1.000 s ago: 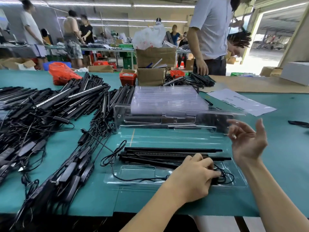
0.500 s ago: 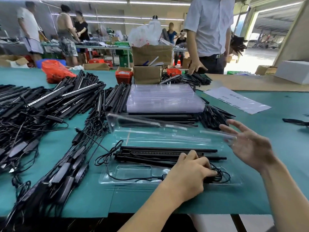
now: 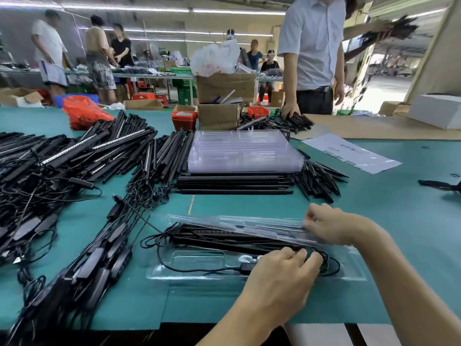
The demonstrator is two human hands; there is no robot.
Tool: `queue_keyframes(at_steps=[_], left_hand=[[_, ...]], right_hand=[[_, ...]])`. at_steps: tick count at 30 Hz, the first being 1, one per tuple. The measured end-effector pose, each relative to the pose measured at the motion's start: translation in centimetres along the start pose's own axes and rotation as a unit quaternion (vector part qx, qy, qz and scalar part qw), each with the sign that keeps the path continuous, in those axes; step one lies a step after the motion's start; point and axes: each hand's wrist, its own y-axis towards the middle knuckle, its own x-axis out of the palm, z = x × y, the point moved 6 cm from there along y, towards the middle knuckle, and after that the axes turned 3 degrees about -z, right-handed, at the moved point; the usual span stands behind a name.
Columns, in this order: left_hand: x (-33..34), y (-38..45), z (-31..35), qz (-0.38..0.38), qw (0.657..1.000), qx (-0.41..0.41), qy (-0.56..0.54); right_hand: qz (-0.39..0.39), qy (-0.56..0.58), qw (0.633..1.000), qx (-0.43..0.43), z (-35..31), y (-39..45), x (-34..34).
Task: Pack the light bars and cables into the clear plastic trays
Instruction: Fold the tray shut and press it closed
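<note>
A clear plastic tray (image 3: 189,269) lies on the green table in front of me. Black light bars (image 3: 224,239) lie lengthwise in it, and a black cable (image 3: 174,264) loops out over its left end. My left hand (image 3: 282,278) presses with curled fingers on the coiled cable and plug at the tray's right part. The tray's clear lid (image 3: 237,224) is folded almost flat over the bars; my right hand (image 3: 329,226) pinches its right edge. Whether the lid is fully closed is unclear.
A stack of empty clear trays (image 3: 239,151) sits behind on black bars (image 3: 234,184). Heaps of bars and cables (image 3: 62,166) cover the left; controllers (image 3: 99,260) lie front left. A paper sheet (image 3: 349,152) lies at right. A person (image 3: 311,53) stands across the table.
The clear lid has swung down from upright to nearly flat over the bars, my right hand following it down and pinching its edge. My left hand stays on the cable.
</note>
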Motion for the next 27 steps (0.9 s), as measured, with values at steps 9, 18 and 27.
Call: queue_keyframes(at_steps=[9,18,27], left_hand=[[0.4,-3.4,-1.6,-0.12,0.991,-0.054,-0.031],[-6.9,-9.9,-7.5,0.146,0.971,-0.149,-0.117],[-6.0,-15.9,-22.6,0.11,0.831,-0.455,-0.302]], right_hand=[[0.084,0.01,0.993,0.079,0.7,-0.3,2.6],[0.191,0.013,0.98,0.056,0.7,-0.3,3.9],[0.21,0.034,0.976,0.041,1.7,1.0,4.3]])
